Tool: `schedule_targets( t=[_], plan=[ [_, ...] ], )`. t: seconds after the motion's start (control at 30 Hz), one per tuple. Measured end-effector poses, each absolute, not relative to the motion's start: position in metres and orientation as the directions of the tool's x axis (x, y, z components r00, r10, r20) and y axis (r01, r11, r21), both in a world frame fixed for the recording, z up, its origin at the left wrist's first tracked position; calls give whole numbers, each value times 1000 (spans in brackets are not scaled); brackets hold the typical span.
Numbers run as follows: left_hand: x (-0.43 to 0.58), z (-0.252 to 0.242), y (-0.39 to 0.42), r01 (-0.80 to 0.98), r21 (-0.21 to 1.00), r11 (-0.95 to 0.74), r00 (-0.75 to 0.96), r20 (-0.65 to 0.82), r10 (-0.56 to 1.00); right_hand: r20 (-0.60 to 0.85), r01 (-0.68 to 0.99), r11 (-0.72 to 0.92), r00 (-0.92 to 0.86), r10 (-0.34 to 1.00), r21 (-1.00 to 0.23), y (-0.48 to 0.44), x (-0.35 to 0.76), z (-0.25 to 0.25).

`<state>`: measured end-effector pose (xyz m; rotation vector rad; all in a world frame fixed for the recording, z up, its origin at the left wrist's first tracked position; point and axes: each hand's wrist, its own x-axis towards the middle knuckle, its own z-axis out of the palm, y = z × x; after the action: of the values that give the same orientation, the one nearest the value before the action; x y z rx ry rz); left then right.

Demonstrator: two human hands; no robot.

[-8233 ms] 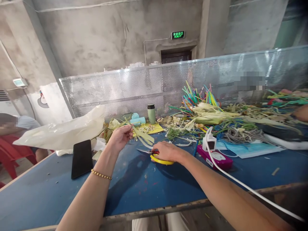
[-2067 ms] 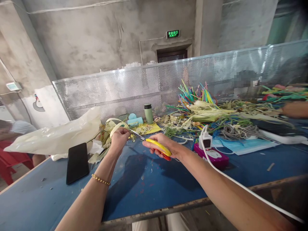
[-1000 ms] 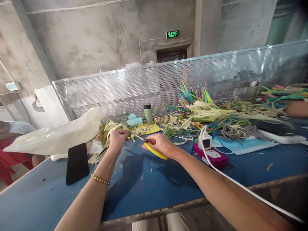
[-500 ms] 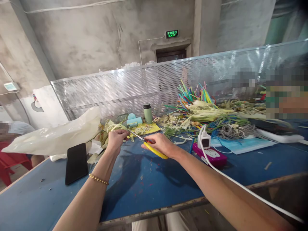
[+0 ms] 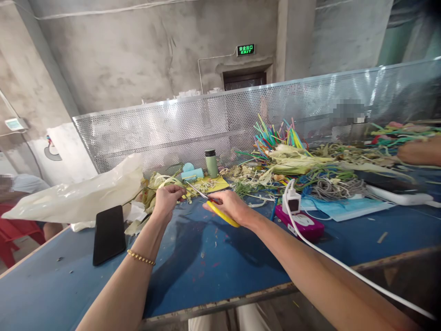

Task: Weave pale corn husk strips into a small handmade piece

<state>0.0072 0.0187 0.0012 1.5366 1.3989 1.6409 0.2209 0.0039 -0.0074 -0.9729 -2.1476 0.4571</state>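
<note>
My left hand (image 5: 166, 199) is closed round a pale green corn-husk strip (image 5: 164, 181) that curls up behind its fingers, held just above the blue table (image 5: 193, 262). My right hand (image 5: 230, 206) grips yellow-handled scissors (image 5: 220, 214); their blades (image 5: 196, 190) point left and up toward the husk strip beside my left hand. A gold bead bracelet (image 5: 140, 257) sits on my left wrist.
A black phone (image 5: 109, 233) and a pale plastic bag (image 5: 82, 195) lie at the left. A purple power strip (image 5: 303, 222) with a white charger and cable is at the right, below heaps of husks and coloured strips (image 5: 296, 161). A green flask (image 5: 211, 163) stands by the perforated metal screen (image 5: 220, 124). Another person's hand (image 5: 419, 151) shows far right.
Over the earlier frames my right hand lifted the scissors off the table and brought the blades to the husk in my left hand. In the last second both hands barely moved.
</note>
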Motion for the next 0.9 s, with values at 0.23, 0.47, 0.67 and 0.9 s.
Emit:
schedule_targets(
  t=[0.23,0.47,0.67,0.9],
  plan=[
    [4,3,24,258,908,-329,-377,408,832,486,595,577,-329,810,-559,18,233,-2],
    [9,7,19,185,904,-386,-382,428,819,253,806,505,-442,861,-310,18,226,-20],
    [16,5,15,215,892,-397,-286,446,848,167,892,429,-406,899,-142,7,220,-23],
    [13,3,17,229,881,-414,-261,465,846,127,971,231,-221,967,-68,15,243,-14]
  ],
)
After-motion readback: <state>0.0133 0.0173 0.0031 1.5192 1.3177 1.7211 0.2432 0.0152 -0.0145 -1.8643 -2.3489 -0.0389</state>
